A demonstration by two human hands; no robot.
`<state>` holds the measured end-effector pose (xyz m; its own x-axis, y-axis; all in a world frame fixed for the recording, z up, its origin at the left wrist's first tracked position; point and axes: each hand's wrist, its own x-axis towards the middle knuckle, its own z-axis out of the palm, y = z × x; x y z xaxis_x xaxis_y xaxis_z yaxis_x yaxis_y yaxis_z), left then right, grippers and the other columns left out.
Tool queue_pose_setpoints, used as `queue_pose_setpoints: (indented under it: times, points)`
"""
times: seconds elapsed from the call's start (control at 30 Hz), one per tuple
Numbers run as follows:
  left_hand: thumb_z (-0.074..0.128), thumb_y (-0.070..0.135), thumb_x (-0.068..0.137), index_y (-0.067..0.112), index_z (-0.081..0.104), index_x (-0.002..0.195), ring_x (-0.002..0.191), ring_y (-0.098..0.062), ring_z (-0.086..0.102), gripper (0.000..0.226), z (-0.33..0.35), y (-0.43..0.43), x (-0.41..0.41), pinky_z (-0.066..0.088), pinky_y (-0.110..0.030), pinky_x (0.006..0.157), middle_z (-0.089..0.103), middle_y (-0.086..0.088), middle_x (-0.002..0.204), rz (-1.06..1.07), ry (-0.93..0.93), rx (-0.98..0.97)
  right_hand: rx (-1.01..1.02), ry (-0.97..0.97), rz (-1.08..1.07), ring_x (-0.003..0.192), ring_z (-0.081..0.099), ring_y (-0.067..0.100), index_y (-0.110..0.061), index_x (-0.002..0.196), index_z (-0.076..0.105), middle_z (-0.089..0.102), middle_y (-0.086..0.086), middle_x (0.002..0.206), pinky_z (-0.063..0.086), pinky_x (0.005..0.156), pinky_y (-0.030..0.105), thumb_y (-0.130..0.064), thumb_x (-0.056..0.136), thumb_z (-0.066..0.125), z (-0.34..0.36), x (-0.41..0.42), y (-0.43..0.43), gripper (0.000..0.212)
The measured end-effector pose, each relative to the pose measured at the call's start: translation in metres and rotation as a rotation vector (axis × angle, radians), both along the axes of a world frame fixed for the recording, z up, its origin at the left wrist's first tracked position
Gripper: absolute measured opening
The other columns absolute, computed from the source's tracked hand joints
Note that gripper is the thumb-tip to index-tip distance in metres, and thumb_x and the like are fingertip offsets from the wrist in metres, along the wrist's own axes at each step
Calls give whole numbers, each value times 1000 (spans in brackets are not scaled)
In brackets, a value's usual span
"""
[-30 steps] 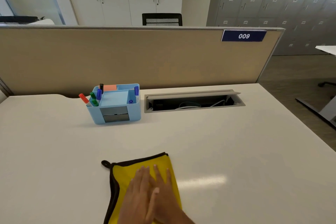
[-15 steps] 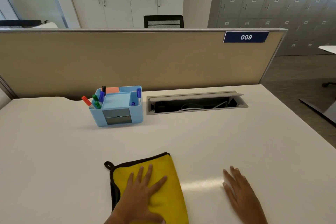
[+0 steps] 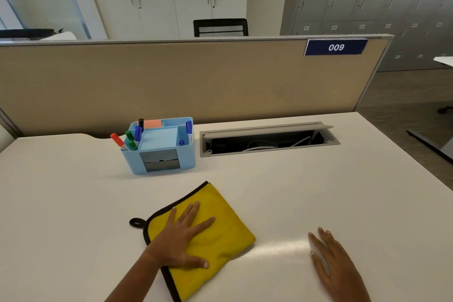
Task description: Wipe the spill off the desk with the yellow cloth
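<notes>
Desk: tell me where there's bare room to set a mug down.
Bare: the desk left of the yellow cloth and organizer; also between the cable tray and right hand. Crowded: near centre, where the left hand presses the cloth.

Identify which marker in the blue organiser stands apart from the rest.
The blue-capped marker in the blue organiser's right-hand slot; the red, green, blue and black ones cluster left.

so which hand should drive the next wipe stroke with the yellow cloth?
Left. The left hand lies flat with fingers spread on the black-edged yellow microfibre cloth, so it can push straight away. The right hand rests on the bare white desk, apart from the cloth.
</notes>
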<state>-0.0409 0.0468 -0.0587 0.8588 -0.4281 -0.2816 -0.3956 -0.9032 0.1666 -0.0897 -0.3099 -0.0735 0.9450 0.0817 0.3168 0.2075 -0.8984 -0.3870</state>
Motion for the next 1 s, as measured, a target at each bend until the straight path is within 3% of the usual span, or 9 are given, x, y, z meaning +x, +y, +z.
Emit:
queue_pose_setpoints:
  times: [0.07, 0.2, 0.4, 0.5, 0.63, 0.7, 0.8, 0.87, 1.0]
  points:
    - [18, 93, 49, 45, -19, 132, 141, -30, -19, 103, -3, -4, 2, -14, -56, 111, -36, -7, 139, 57, -31, -22, -38, -16, -19, 106, 62, 29, 0, 99, 71, 69, 26, 108, -4, 106, -1, -54, 95, 7, 0, 2, -4, 84]
    - [-11, 95, 38, 37, -12, 136, 143, -28, -9, 115, -1, -7, 13, -5, -56, 114, -18, -8, 154, 281, -72, -32, 16, -50, 19, 132, 6, -22, 1, 103, 69, 65, 25, 114, -2, 106, -1, -54, 94, 7, -1, 1, -7, 84]
    - [-34, 86, 24, 37, 14, 141, 143, -28, 9, 136, 3, 49, -5, 12, -58, 113, 9, -6, 157, 724, -187, -29, 23, -77, 34, 129, -5, -26, 2, 104, 69, 66, 26, 113, -1, 105, -2, -54, 94, 7, -6, 3, -11, 85]
    - [-32, 88, 25, 34, 25, 139, 143, -29, 12, 138, 3, 59, -33, 12, -58, 112, 15, -7, 156, 814, -191, -50, 14, -53, 10, 131, 14, -22, 1, 104, 69, 61, 19, 119, -1, 106, -1, -54, 94, 7, -6, 4, -7, 84]
    - [-20, 95, 20, 28, 35, 135, 143, -29, 12, 144, 3, 34, -59, 13, -53, 114, 16, -9, 155, 857, -145, -142, -67, -31, -38, 98, 66, 42, 2, 99, 71, 66, 23, 113, 26, 105, 6, -53, 95, 5, -4, 3, -5, 85]
    - [-15, 97, 16, 27, 35, 134, 143, -28, 12, 146, 3, 23, -62, 13, -50, 114, 14, -10, 155, 842, -118, -155, -39, -18, -19, 114, 60, 25, 0, 102, 70, 67, 16, 118, 32, 103, 12, -55, 94, 4, -2, 1, -5, 86]
    - [-15, 97, 18, 22, 33, 131, 141, -27, 18, 144, 9, 20, -50, 18, -47, 115, 20, -12, 151, 759, -157, -118, 35, -17, 28, 133, 3, -21, -4, 106, 68, 64, 6, 125, 1, 106, -1, -56, 93, 4, 4, -2, -3, 83]
    - [-17, 96, 20, 21, 32, 129, 141, -25, 17, 141, 10, 21, -39, 16, -45, 116, 17, -10, 153, 738, -178, -124, 20, -28, 45, 129, -9, -26, 0, 101, 70, 67, 21, 115, -1, 106, -1, -55, 93, 5, 3, -2, -1, 86]
    - [-21, 93, 31, 23, 43, 103, 142, -26, 17, 119, 6, 22, -21, 15, -47, 115, 20, -9, 153, 769, -238, -226, 69, -68, 45, 128, -7, -27, -13, 109, 63, 43, -18, 143, 0, 105, -3, -58, 92, 5, 3, -2, 0, 76]
